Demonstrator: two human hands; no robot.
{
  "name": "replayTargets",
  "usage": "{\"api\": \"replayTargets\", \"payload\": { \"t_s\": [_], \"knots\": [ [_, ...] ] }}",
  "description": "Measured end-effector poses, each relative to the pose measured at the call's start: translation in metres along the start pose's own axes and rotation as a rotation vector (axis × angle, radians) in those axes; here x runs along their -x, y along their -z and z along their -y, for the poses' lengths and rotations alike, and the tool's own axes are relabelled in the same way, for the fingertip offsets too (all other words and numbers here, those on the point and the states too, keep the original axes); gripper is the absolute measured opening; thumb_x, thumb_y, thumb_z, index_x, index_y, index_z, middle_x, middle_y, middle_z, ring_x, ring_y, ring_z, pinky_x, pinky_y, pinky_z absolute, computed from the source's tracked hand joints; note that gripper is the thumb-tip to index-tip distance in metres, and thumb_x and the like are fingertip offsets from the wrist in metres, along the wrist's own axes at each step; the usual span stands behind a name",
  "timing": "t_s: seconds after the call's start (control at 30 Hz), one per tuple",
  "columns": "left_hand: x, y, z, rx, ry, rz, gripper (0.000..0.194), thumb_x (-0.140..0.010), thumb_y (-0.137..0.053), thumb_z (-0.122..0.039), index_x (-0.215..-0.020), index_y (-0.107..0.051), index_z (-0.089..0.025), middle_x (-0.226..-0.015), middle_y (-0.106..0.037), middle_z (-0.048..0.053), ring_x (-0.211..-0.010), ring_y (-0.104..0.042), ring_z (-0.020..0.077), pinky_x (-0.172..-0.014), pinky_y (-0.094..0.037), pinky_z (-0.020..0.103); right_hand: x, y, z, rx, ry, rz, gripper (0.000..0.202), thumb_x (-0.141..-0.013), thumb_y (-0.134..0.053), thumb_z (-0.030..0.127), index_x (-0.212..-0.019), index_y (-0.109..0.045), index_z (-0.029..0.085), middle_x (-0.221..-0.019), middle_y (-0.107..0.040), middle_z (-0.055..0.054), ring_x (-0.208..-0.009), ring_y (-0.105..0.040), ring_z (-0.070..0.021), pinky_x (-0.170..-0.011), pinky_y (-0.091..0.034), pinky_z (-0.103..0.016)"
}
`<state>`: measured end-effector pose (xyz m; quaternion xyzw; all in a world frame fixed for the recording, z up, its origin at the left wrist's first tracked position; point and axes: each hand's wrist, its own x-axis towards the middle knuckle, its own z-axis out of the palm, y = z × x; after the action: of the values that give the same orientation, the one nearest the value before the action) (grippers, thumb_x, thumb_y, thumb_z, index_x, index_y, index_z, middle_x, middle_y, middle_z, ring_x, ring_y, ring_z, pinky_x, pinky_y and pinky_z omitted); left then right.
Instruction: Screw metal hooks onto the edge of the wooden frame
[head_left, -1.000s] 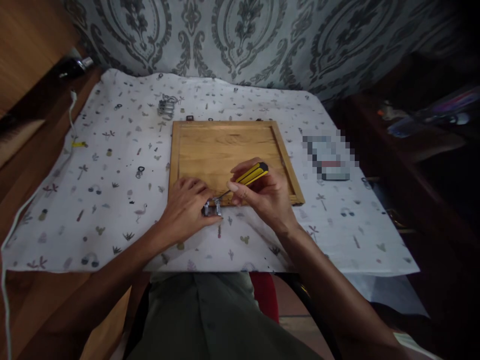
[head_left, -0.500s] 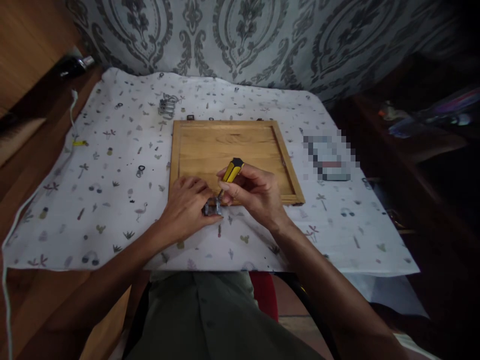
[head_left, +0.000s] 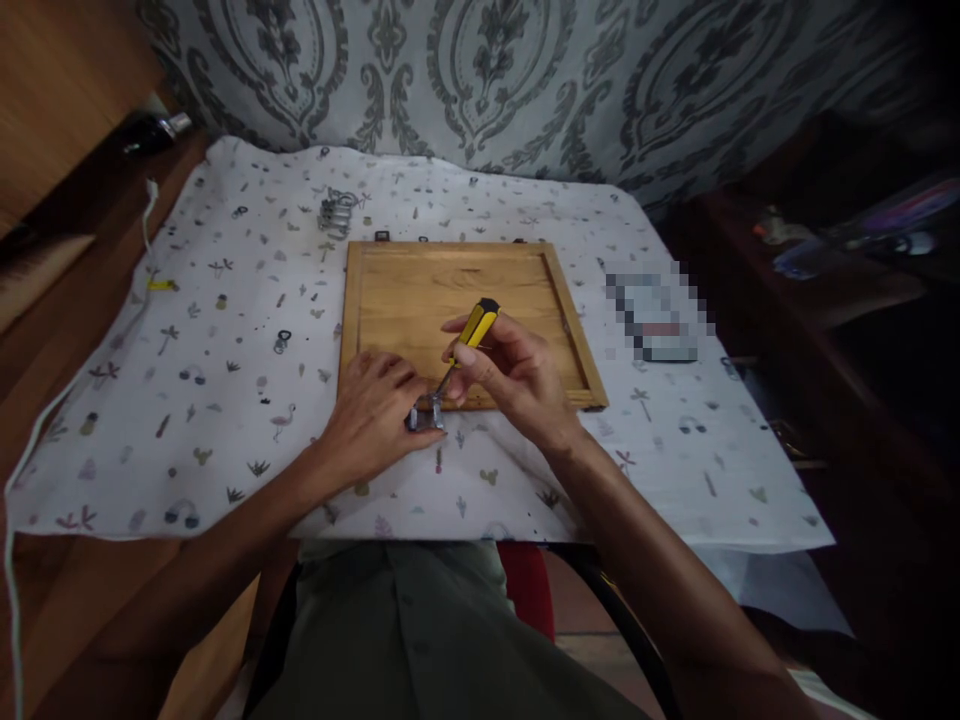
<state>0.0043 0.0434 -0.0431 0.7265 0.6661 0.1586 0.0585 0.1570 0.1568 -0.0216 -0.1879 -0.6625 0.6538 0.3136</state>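
A framed wooden panel (head_left: 457, 300) lies on the patterned white cloth. At its near edge is a small metal fitting (head_left: 427, 412), which my left hand (head_left: 375, 405) holds between thumb and fingers, its fingers resting over the frame's near left corner. My right hand (head_left: 517, 375) grips a screwdriver (head_left: 477, 325) with a yellow and black handle. The screwdriver is tilted, and its shaft runs down to the metal fitting. Exactly how the tip meets the fitting is too small to tell.
Several metal pieces (head_left: 336, 212) lie behind the panel's left corner, and one small metal piece (head_left: 282, 341) sits to its left. A pixelated flat object (head_left: 660, 315) is on the right. A white cable (head_left: 56, 395) runs along the left side.
The screwdriver handle has moved slightly up and to the right, and my right hand's fingers have shifted on it. My left hand and the panel have stayed in place.
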Motion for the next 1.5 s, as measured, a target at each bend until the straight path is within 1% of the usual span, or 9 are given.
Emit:
{"api": "replayTargets", "payload": {
  "t_s": [0.1, 0.27, 0.37, 0.47, 0.67, 0.93, 1.2, 1.37, 1.5],
  "knots": [
    [0.0000, -0.0002, 0.0004, -0.004, -0.001, -0.008, 0.032, -0.082, -0.080, -0.048, -0.093, -0.069, -0.020, -0.098, -0.070, 0.007, -0.107, -0.059, 0.0329, -0.097, -0.044, 0.052, 0.0012, 0.0026, 0.0005, -0.004, 0.004, 0.020, 0.036, -0.084, -0.080, 0.051, -0.101, -0.070, 0.021, -0.075, -0.068, 0.002, -0.057, -0.067, -0.0118, -0.057, -0.061, -0.027],
    [0.0002, 0.0007, -0.0001, 0.002, 0.003, -0.004, 0.032, -0.081, -0.081, -0.047, -0.090, -0.068, -0.020, -0.097, -0.070, 0.007, -0.106, -0.060, 0.0328, -0.096, -0.045, 0.052, 0.0021, 0.0011, 0.0006, -0.019, -0.014, -0.049, 0.036, -0.073, -0.090, 0.048, -0.086, -0.070, 0.021, -0.075, -0.069, 0.003, -0.046, -0.057, -0.0073, -0.044, -0.053, -0.022],
    [0.0005, 0.0002, -0.0003, 0.004, -0.002, -0.007, 0.031, -0.083, -0.080, -0.047, -0.093, -0.068, -0.020, -0.099, -0.070, 0.007, -0.106, -0.060, 0.0328, -0.096, -0.044, 0.051, 0.0018, -0.0005, 0.0013, -0.001, -0.025, -0.061, 0.039, -0.070, -0.092, 0.049, -0.079, -0.066, 0.021, -0.076, -0.070, 0.003, -0.047, -0.056, -0.0074, -0.043, -0.053, -0.022],
    [0.0008, -0.0007, -0.0001, 0.005, 0.000, 0.003, 0.032, -0.083, -0.080, -0.047, -0.092, -0.068, -0.019, -0.100, -0.071, 0.008, -0.107, -0.060, 0.0329, -0.097, -0.044, 0.051, 0.0010, -0.0001, 0.0024, -0.005, -0.007, -0.045, 0.041, -0.070, -0.091, 0.049, -0.078, -0.063, 0.021, -0.073, -0.067, 0.004, -0.047, -0.057, -0.0072, -0.044, -0.054, -0.022],
    [0.0001, 0.0010, -0.0001, 0.029, 0.008, 0.011, 0.032, -0.084, -0.078, -0.048, -0.093, -0.069, -0.019, -0.100, -0.070, 0.008, -0.107, -0.059, 0.0330, -0.097, -0.043, 0.052, 0.0024, 0.0020, 0.0018, -0.009, 0.015, -0.035, 0.037, -0.079, -0.085, 0.050, -0.092, -0.068, 0.020, -0.069, -0.064, 0.005, -0.050, -0.063, -0.0091, -0.049, -0.058, -0.023],
    [-0.0001, 0.0007, 0.0004, 0.003, 0.013, 0.040, 0.039, -0.083, -0.080, -0.050, -0.103, -0.070, -0.018, -0.106, -0.070, 0.010, -0.111, -0.058, 0.0330, -0.101, -0.042, 0.052, 0.0048, -0.0058, -0.0044, 0.009, 0.042, -0.125, 0.044, -0.071, -0.092, 0.045, -0.079, -0.054, 0.023, -0.072, -0.063, 0.007, -0.041, -0.055, -0.0055, -0.034, -0.047, -0.018],
    [-0.0007, 0.0014, -0.0001, -0.016, 0.006, 0.023, 0.036, -0.082, -0.081, -0.051, -0.092, -0.069, -0.019, -0.098, -0.070, 0.008, -0.107, -0.059, 0.0325, -0.096, -0.044, 0.050, 0.0079, 0.0028, 0.0028, 0.017, 0.025, -0.011, 0.035, -0.084, -0.081, 0.049, -0.100, -0.070, 0.021, -0.071, -0.064, 0.004, -0.052, -0.063, -0.0090, -0.053, -0.060, -0.024],
    [-0.0005, 0.0000, -0.0001, -0.030, 0.006, 0.025, 0.036, -0.082, -0.080, -0.049, -0.096, -0.070, -0.018, -0.101, -0.070, 0.008, -0.108, -0.059, 0.0325, -0.098, -0.043, 0.050, 0.0056, -0.0017, 0.0023, 0.051, 0.067, -0.100, 0.035, -0.073, -0.090, 0.047, -0.080, -0.070, 0.019, -0.073, -0.066, 0.004, -0.045, -0.054, -0.0057, -0.040, -0.050, -0.020],
    [-0.0001, -0.0002, 0.0004, -0.015, 0.007, 0.033, 0.037, -0.084, -0.078, -0.050, -0.102, -0.070, -0.019, -0.105, -0.070, 0.008, -0.110, -0.058, 0.0330, -0.099, -0.042, 0.051, 0.0063, -0.0061, 0.0015, 0.065, 0.114, -0.136, 0.038, -0.070, -0.091, 0.049, -0.073, -0.065, 0.022, -0.070, -0.067, 0.004, -0.043, -0.053, -0.0066, -0.036, -0.047, -0.020]
  ]
}}
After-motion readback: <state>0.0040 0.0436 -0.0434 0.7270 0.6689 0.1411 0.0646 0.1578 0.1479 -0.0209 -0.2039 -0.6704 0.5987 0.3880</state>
